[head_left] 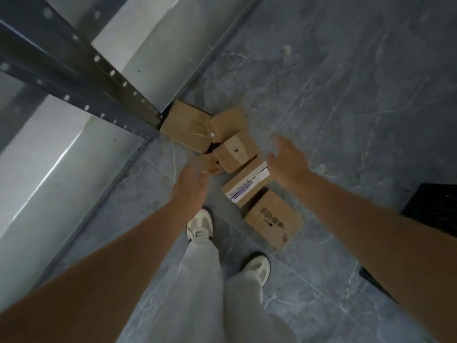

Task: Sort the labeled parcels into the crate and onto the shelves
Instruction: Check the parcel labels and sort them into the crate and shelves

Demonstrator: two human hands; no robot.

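**Now reaching for a parcel**

Both hands hover over the parcels (235, 153), which lie in a crowded row on the floor (346, 95), running out from the post (103, 78). The left hand (191, 184) and right hand (288, 160) are spread, fingers relaxed, holding nothing. They flank the labeled box (247, 185), midway along the row from the post. Pick-up seems to be the step in hand. Next, I judge, they must close on its two ends and lift it clear of its close-packed neighbours. The crate (435, 211) sits well apart from the post, with bare floor between.
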